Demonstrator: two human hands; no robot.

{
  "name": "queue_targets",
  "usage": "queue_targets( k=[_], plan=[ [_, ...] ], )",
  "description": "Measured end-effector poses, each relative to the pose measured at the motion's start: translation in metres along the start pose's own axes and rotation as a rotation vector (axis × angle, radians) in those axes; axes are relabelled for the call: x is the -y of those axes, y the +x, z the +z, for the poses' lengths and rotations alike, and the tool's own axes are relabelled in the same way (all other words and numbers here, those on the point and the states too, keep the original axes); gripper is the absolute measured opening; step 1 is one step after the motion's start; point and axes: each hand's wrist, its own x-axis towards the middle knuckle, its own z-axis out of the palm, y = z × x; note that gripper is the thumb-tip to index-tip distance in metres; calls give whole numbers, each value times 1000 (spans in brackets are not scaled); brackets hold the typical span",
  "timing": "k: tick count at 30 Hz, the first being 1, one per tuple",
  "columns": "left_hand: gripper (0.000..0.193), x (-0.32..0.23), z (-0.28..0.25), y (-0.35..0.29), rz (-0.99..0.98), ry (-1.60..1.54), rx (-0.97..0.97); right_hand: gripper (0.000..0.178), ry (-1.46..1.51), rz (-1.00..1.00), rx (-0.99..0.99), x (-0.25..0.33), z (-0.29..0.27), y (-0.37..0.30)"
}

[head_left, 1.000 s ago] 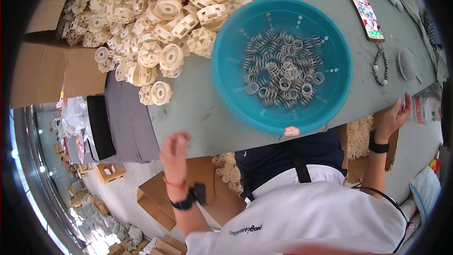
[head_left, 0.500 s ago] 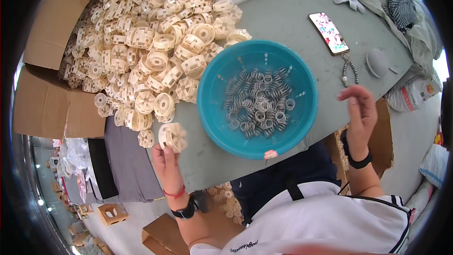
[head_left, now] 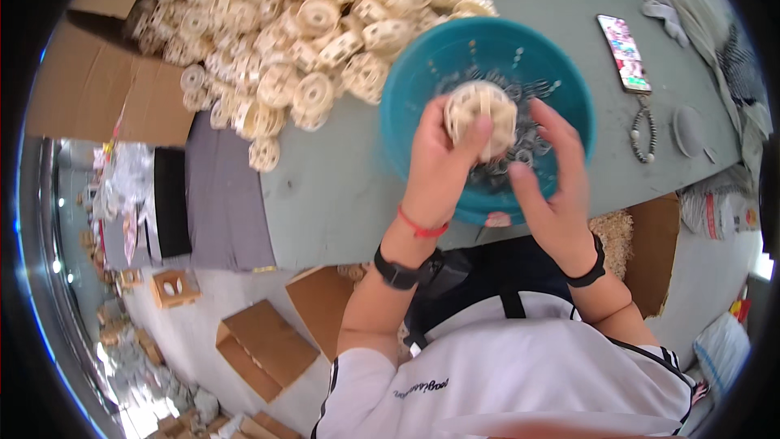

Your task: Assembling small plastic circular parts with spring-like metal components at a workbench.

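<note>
A cream plastic wheel-shaped part (head_left: 481, 114) is held up over the teal basin (head_left: 404, 146). My left hand (head_left: 445, 150) grips it, thumb across its near side and fingers round the left edge. Just right of it, my right hand (head_left: 559, 191) is raised with thumb and fingers spread, apart from the part and slightly blurred. Below both hands, a heap of small metal springs (head_left: 528, 142) lies in the basin, partly hidden by the hands and the part.
A large pile of similar cream parts (head_left: 317, 32) covers the table's far left, against a cardboard box (head_left: 106, 93). On the right lie a lit phone (head_left: 624, 53) with a beaded strap (head_left: 643, 134) and a grey cup-shaped thing (head_left: 689, 132). Cardboard boxes (head_left: 268, 349) stand below the table.
My left hand has carried the cream part from beside the pile to above the basin. My right hand has come in from the right. The view has shifted too.
</note>
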Motion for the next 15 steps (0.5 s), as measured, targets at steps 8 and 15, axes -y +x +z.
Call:
queue_targets(
  k=[8,15],
  plan=[
    [36,8,-2,11,402,1143,-121,26,275,-354,299,34,35,-35],
    [37,23,3,6,601,1688,-101,33,-9,-459,200,53,33,-22]
  ],
)
